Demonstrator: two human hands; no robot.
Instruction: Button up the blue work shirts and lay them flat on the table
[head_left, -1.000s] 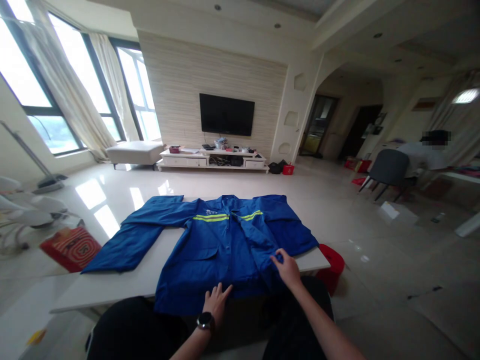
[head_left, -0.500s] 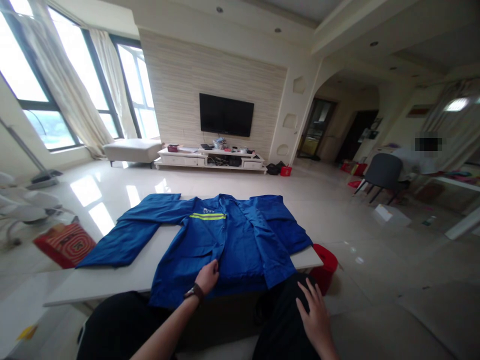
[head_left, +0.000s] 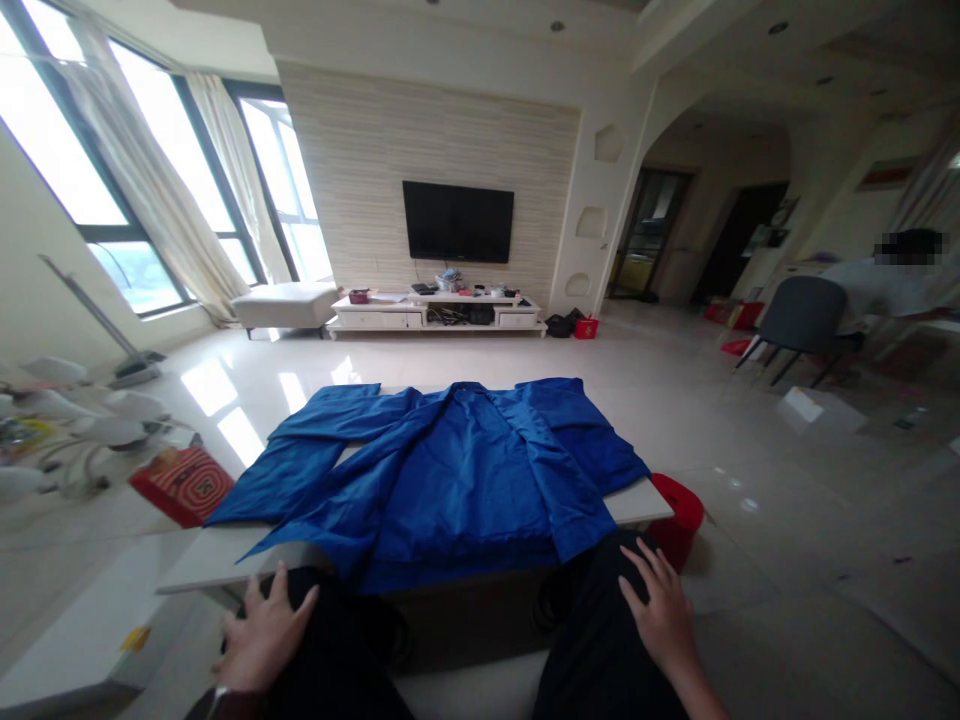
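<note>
A blue work jacket (head_left: 457,480) lies spread open on the white table (head_left: 210,570) before me, both front panels turned outward so the plain lining shows. Its left sleeve stretches off to the left. My left hand (head_left: 264,632) rests flat on my left knee in black trousers, fingers apart, holding nothing. My right hand (head_left: 660,605) lies flat on my right knee, fingers spread, also holding nothing. Both hands are off the jacket, just short of the table's near edge.
A red bin (head_left: 679,510) stands by the table's right corner and a red bag (head_left: 184,483) on the floor to the left. A person sits on a grey chair (head_left: 802,320) at far right. A TV (head_left: 457,222) and low cabinet line the far wall.
The jacket's front panels have been opened outward, hiding the yellow reflective stripe. Both my hands have let go of the cloth and drawn back onto my knees.
</note>
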